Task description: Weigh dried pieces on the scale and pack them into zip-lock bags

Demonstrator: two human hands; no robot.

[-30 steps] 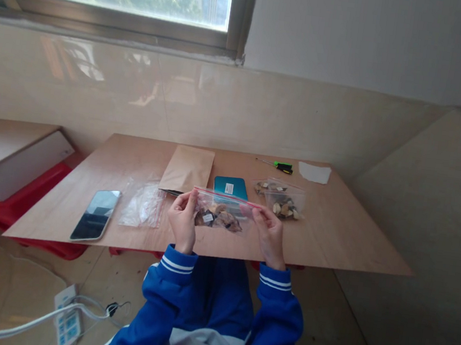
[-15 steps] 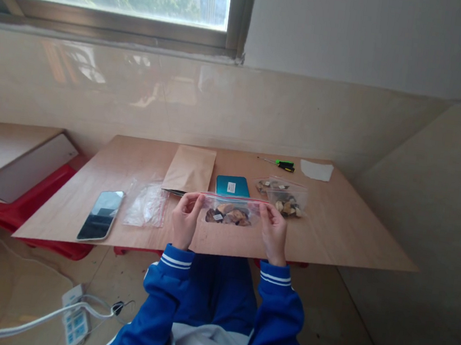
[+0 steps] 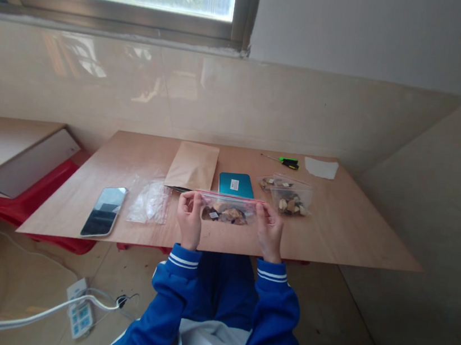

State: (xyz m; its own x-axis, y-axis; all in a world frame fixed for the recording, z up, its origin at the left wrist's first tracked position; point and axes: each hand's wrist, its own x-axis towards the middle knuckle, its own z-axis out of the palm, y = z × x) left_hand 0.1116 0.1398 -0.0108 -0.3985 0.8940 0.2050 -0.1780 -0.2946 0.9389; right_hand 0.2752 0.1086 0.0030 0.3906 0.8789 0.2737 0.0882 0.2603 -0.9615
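Observation:
Between my two hands a clear zip-lock bag [image 3: 229, 213] is stretched out above the near part of the table. Brownish pieces and a small white label show inside it, and a reddish zip strip runs along its top. My left hand [image 3: 190, 218] pinches the bag's left top corner between thumb and fingers. At the opposite corner, my right hand [image 3: 269, 231] pinches the strip the same way. Just behind the bag lies a teal box [image 3: 236, 184] with a white label, partly covered by it.
On the wooden table [image 3: 333, 231] are a phone [image 3: 104, 212], empty plastic bags [image 3: 148, 201], a brown paper bag [image 3: 194, 165], two filled zip-lock bags [image 3: 292, 200], a screwdriver [image 3: 287, 162] and a white paper piece [image 3: 320, 168]. A power strip [image 3: 80, 309] lies on the floor.
Both hands still grip the bag's top corners and have come slightly closer together. The whole view has shifted a little; nothing on the table has visibly moved.

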